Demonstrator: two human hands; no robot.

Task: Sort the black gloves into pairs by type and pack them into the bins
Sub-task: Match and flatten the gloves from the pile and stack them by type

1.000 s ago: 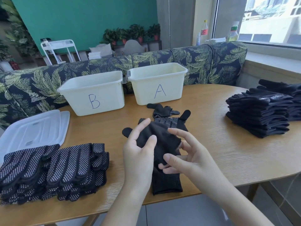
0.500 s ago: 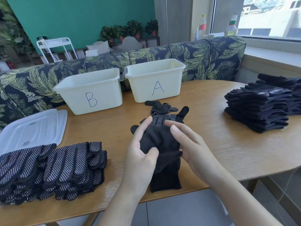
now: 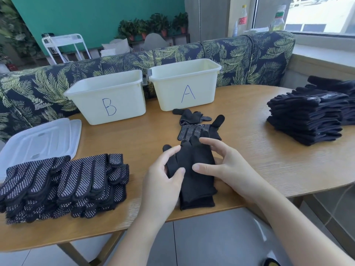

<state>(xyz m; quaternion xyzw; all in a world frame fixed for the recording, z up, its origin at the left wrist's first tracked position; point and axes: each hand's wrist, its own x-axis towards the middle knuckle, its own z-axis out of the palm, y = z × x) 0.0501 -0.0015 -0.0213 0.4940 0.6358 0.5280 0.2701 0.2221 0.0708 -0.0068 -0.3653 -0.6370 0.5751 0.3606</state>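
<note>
1. Wood-grain worktop (image 3: 269,160) with a rounded right end carries everything; grey floor tiles show below its near edge.
2. At far left lie clear plastic lids (image 3: 38,139), and in front of them a pile of dotted gloves (image 3: 63,185).
3. Behind stands the white bin marked B (image 3: 107,96), with the bin marked A (image 3: 184,85) just beside it on the right.
4. In front of bin A lies a small heap of loose gloves (image 3: 197,125), one dotted.
5. Nearer the edge, the plain black gloves (image 3: 194,175) lie flat, cuffs toward the person.
6. The left hand (image 3: 163,181) rests at their left side, fingers loosely curved, fingertips touching the cloth.
7. The right hand (image 3: 224,166) arches over their right side, thumb and fingers spread, tips on the fabric; neither hand clamps anything.
8. At far right sits a tall stack of plain gloves (image 3: 307,116).
9. Behind the worktop runs a leaf-print sofa (image 3: 249,58), then a teal wall (image 3: 96,16), potted plants (image 3: 153,27), a white rack (image 3: 63,45) and a bright window (image 3: 317,14) with bottles (image 3: 242,18) on its sill.
</note>
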